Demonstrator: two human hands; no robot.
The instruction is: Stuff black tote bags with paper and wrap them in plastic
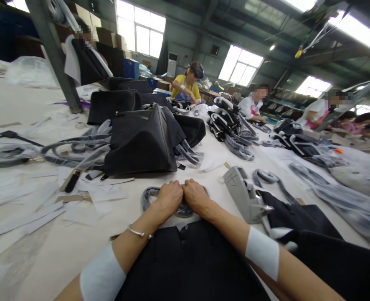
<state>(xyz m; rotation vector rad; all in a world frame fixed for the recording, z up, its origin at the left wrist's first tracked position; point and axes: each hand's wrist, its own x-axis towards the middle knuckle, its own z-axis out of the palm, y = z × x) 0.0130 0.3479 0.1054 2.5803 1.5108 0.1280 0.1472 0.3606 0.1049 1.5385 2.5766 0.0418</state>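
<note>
Side by side at the table's middle, my left hand [170,195] and my right hand [196,195] are closed on a plastic-wrapped bag strap [147,197]. The strap lies coiled beyond the top edge of a black bag [191,263], which rests flat in front of me. A small tab [182,228] shows at that bag's upper edge. My fingertips meet, and the strap between them is mostly hidden. To the right of my right hand stands a grey tape dispenser [244,194].
Several black bags [135,146] with wrapped straps stand ahead. Paper strips [41,217] litter the left side. Another black bag [304,215] lies at the right. More wrapped handles [238,144] are piled farther back. A person in yellow [186,85] and others work across the table.
</note>
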